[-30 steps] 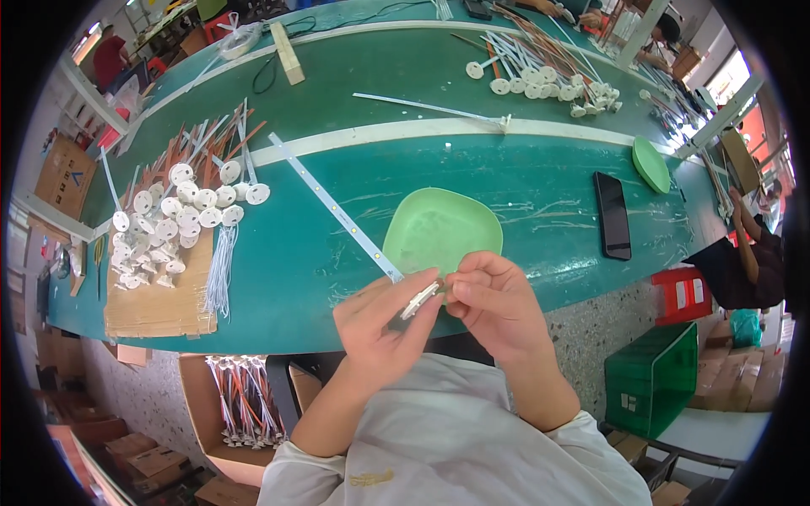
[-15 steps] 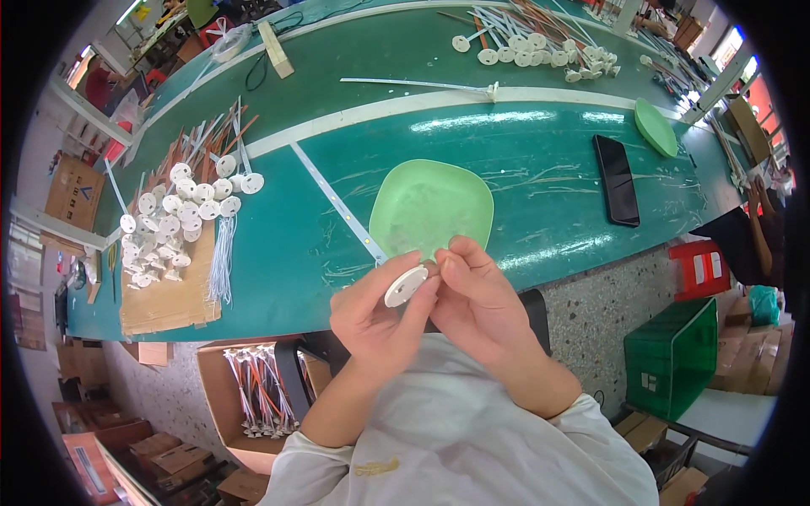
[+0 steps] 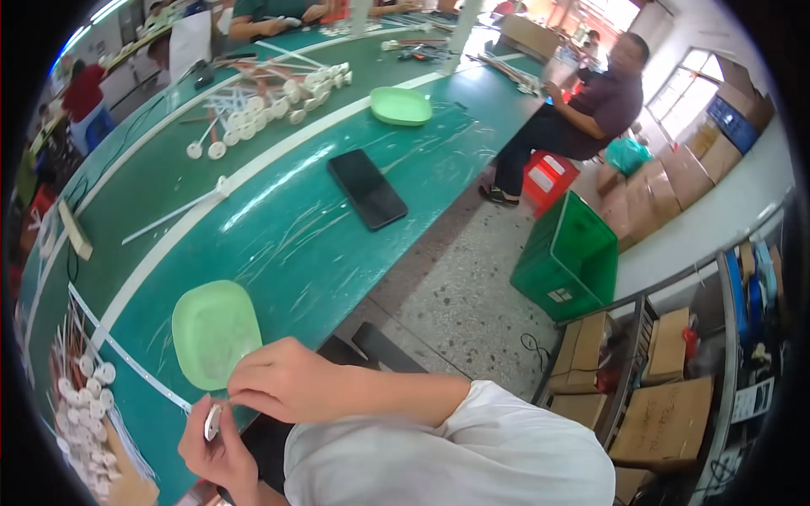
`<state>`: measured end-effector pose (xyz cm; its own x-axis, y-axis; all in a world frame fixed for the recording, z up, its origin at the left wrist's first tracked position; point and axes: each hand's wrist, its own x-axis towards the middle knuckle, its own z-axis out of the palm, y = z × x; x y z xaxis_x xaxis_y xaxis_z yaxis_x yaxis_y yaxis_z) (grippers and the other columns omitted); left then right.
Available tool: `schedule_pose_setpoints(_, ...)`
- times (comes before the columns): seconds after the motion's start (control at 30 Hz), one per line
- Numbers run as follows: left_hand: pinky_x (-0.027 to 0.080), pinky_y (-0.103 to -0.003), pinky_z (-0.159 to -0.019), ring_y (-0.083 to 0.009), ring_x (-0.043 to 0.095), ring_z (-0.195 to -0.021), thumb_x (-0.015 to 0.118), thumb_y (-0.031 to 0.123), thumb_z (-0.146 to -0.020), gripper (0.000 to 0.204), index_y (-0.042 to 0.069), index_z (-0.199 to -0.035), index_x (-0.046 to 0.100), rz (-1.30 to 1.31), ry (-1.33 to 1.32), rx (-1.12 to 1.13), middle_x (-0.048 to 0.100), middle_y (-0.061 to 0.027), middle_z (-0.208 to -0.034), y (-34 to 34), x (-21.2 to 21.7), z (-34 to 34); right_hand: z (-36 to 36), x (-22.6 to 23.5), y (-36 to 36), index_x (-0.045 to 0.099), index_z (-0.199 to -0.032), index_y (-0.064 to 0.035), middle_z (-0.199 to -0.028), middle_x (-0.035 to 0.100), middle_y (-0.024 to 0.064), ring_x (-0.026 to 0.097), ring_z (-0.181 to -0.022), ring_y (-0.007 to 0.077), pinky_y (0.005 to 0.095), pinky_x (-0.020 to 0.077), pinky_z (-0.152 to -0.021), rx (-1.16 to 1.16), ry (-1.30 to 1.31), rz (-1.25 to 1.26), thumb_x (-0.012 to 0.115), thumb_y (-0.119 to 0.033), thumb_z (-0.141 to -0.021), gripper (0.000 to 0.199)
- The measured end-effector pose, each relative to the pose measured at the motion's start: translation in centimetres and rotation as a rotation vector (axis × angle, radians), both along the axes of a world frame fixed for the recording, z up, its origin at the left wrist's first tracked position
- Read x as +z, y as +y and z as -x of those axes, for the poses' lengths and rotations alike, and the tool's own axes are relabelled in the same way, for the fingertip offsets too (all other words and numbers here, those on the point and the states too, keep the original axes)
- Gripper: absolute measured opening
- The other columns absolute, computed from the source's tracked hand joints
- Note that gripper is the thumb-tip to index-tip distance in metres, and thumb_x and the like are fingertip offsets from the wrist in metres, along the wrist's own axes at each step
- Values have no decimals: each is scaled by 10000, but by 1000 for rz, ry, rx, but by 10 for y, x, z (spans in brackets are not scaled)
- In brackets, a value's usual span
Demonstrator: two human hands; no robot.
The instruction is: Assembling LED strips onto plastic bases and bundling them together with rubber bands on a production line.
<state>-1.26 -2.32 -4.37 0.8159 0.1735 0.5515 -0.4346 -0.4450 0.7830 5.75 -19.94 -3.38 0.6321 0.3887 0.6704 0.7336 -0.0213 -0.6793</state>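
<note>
My left hand [image 3: 224, 460] pinches a white round disc [image 3: 213, 423] edge-on between thumb and fingers, at the lower left. From it a long white LED strip [image 3: 126, 358] runs up and left over the table. Close beside the disc, my right hand [image 3: 283, 379] is closed with its fingertips pinched together; what they hold is too small to make out. Just beyond both hands lies a light green dish [image 3: 217, 333]. To the left, several white discs [image 3: 84, 396] with strips and wires sit in a heap.
A black phone [image 3: 367, 189] and a second green dish [image 3: 401, 106] lie on the green table [image 3: 287, 261]. Farther back are a disc pile [image 3: 261, 114] and one loose strip [image 3: 173, 215]. At right, a person [image 3: 578, 110] sits near a green crate [image 3: 565, 253] and shelves [image 3: 624, 371].
The view has swung to the right, so my hands and the dish now appear lower left. My left hand still holds the disc; my right hand stays pinched beside it.
</note>
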Motion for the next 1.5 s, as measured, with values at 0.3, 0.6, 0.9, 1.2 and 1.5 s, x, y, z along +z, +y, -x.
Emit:
schedule_pose_setpoints(0.3,510,-249,-708,-149,636,-812,648,-70,-857,234,-64,-1091,641,-151,52,-48,661,-128,-947,8,1,1,7,-6,-9,608,-846,-7,-803,619,125,621,-685,318,401,503,-588,43,-36,0,693,-56,-798,109)
schedule_pose_setpoints(0.6,482,-382,-916,-264,645,-991,637,239,-905,456,-116,-1187,582,105,101,-72,673,-206,-1057,-15,10,-4,5,4,-14,585,-820,-12,-731,577,132,590,-643,327,415,491,-559,-101,-169,24,673,3,-738,121)
schedule_pose_setpoints(0.9,472,-386,-975,-329,633,-1121,448,-62,-914,448,-115,-1359,449,60,14,-312,612,-266,-1235,-11,14,-9,19,10,9,641,-918,46,-835,658,134,650,-654,282,343,541,-568,-276,-294,-16,643,100,-708,217)
schedule_pose_setpoints(1.2,545,-304,-832,-224,675,-1007,616,-84,-863,447,-39,-1304,560,342,69,-320,666,-198,-1165,-20,4,1,40,12,5,645,-898,56,-818,675,158,644,-669,239,290,514,-619,-312,-212,69,613,109,-808,110)
schedule_pose_setpoints(1.5,548,-297,-760,-226,703,-803,708,-9,-818,357,-7,-1172,663,269,-43,-279,715,-152,-922,-10,14,7,36,18,15,636,-907,74,-797,666,137,606,-612,237,281,472,-542,-245,-318,43,609,145,-775,152)
